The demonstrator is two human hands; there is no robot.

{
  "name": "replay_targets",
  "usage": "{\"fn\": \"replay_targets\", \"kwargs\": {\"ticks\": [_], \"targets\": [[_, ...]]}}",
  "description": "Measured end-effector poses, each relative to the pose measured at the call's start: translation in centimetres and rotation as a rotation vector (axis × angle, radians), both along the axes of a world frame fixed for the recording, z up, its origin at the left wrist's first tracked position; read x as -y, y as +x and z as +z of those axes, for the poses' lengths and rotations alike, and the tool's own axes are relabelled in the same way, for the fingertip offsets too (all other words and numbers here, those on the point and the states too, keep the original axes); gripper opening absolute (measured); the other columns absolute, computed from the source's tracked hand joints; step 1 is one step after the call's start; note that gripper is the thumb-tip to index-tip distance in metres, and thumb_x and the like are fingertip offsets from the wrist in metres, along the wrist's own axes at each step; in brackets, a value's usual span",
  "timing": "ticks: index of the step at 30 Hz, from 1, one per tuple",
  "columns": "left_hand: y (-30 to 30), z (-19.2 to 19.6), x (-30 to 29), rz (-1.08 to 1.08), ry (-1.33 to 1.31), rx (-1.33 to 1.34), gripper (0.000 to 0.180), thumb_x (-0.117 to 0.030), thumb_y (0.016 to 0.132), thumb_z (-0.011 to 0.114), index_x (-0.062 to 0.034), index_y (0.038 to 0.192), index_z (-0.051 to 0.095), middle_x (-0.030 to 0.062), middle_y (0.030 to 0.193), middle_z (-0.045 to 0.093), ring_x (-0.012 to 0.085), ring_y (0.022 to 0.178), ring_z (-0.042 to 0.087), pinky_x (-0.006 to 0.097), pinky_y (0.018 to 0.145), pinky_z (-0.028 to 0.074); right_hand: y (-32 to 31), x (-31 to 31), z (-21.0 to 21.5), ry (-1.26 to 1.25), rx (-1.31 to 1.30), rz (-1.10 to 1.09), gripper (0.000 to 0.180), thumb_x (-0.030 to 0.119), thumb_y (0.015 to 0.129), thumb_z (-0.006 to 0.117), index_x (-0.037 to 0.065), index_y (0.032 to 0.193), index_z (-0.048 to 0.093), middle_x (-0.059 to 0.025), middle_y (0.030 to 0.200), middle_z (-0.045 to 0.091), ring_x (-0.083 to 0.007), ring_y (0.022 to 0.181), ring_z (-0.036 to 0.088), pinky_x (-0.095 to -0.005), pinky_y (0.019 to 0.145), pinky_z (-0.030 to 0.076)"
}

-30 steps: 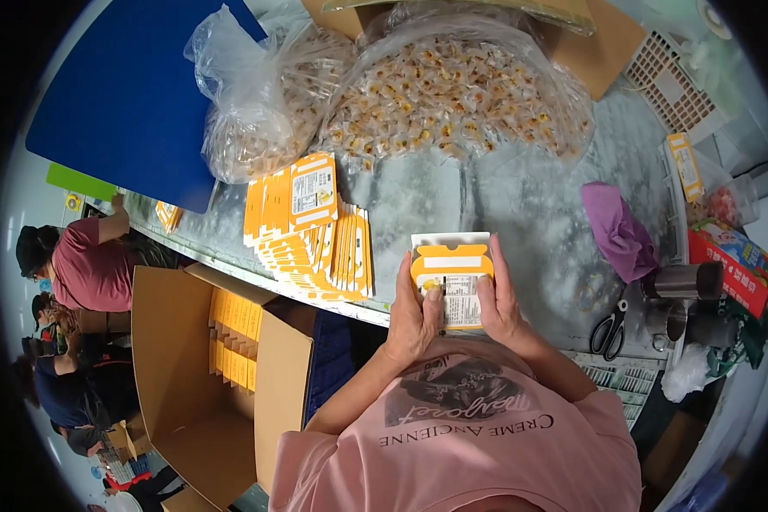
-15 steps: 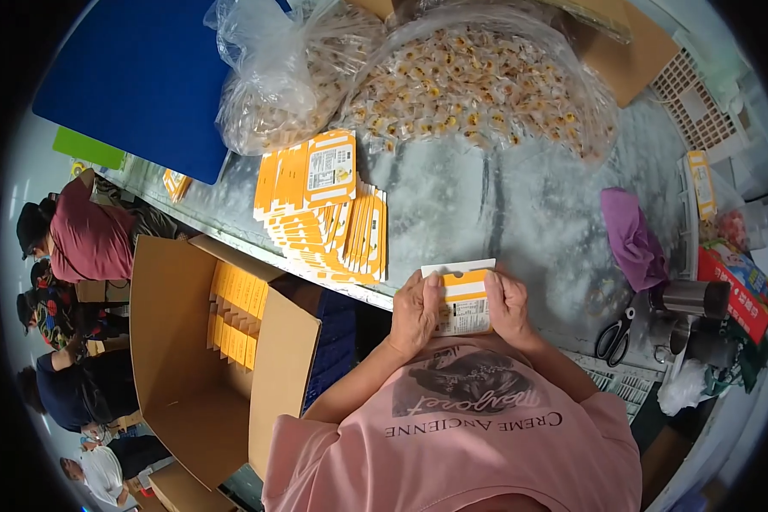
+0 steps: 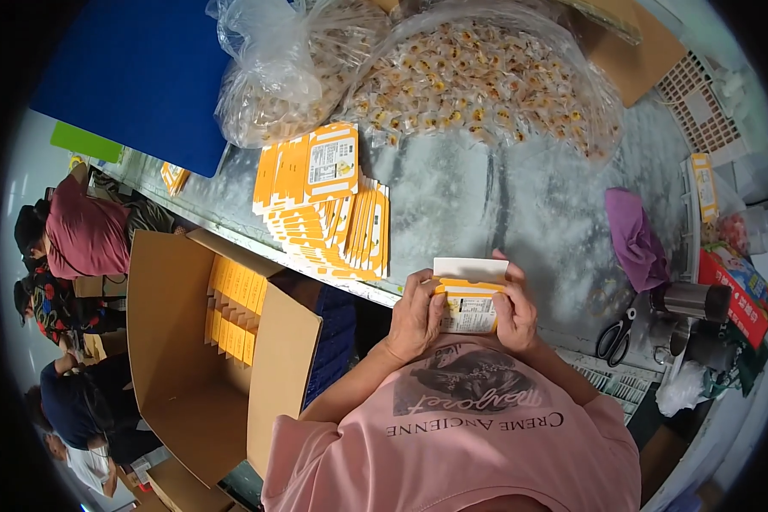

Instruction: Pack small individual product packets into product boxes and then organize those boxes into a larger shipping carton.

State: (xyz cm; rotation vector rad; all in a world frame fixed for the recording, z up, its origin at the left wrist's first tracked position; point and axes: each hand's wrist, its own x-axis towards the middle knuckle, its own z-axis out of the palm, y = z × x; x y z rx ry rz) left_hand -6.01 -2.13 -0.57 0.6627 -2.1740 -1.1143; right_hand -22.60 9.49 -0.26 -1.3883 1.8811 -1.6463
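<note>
One orange-and-white carton (image 3: 469, 316) is held to the right of the pile of flat cartons (image 3: 328, 205) and nearer the person; the pile's overlapping pieces cannot be counted. Well right of the pile, the worktop (image 3: 452, 196) bears one purple cloth (image 3: 636, 239) and one pair of scissors (image 3: 613, 341). The left hand (image 3: 416, 314) is clamped on the held carton's left side, the right hand (image 3: 515, 314) on its right, with a white flap at its far end. Beyond the pile, two clear plastic bags (image 3: 264, 51) hold many small wrapped pieces (image 3: 461, 94). Left of the pile and nearer, one open cardboard box (image 3: 171, 341) contains two rows of orange cartons (image 3: 235, 299).
</note>
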Motion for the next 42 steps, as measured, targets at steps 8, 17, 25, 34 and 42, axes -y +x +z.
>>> {"fn": "replay_targets", "kwargs": {"ticks": [8,17,25,34,42], "targets": [[-0.6,0.7,-0.3,0.069,0.358,-0.006,0.015,-0.012,0.097,0.058,0.0004,0.105,0.053,0.0164,0.089,0.057,0.0249,0.070,0.055,0.030,0.063,0.046,0.7,-1.0,-0.8,0.004,0.273,-0.064,0.019,-0.003,0.091,0.055,-0.003,0.110,0.058,-0.0241,0.113,0.061,-0.0351,0.098,0.065,-0.0357,0.084,0.052],[0.1,2.2,0.1,-0.061,0.011,0.116,0.009,-0.007,0.093,0.061,-0.0004,0.098,0.059,0.0170,0.091,0.055,0.0349,0.074,0.058,0.037,0.065,0.051,-1.1,-1.3,1.1,0.191,-0.278,0.217,0.032,0.007,0.086,0.068,0.001,0.116,0.056,-0.0189,0.111,0.054,-0.0404,0.089,0.062,-0.0417,0.077,0.052],[-1.2,0.3,-0.6,-0.012,0.390,0.011,0.062,-0.016,0.097,0.061,0.0020,0.144,0.026,0.0183,0.122,0.053,0.0205,0.101,0.057,0.029,0.085,0.048,1.3,-0.9,-4.5,0.073,0.294,0.097,0.068,0.005,0.092,0.056,-0.001,0.150,0.022,-0.0200,0.131,0.050,-0.0265,0.116,0.055,-0.0337,0.096,0.044],[0.7,6.3,2.8,-0.009,0.345,0.064,0.068,-0.012,0.098,0.053,-0.0045,0.154,0.015,0.0214,0.130,0.048,0.0297,0.108,0.059,0.039,0.088,0.052,-2.5,4.2,-2.3,0.249,1.443,0.141,0.042,0.037,0.102,0.048,0.001,0.119,0.061,-0.0110,0.096,0.070,-0.0204,0.080,0.068,-0.0300,0.069,0.054],[3.7,9.8,4.7,-0.159,-0.587,0.307,0.088,0.005,0.067,0.067,-0.0025,0.147,0.030,0.0243,0.145,0.034,0.0452,0.136,0.031,0.052,0.112,0.031,1.8,6.8,2.3,0.503,1.544,0.303,0.057,0.047,0.103,0.034,-0.002,0.116,0.061,-0.0144,0.100,0.069,-0.0211,0.081,0.069,-0.0298,0.069,0.054]]}}
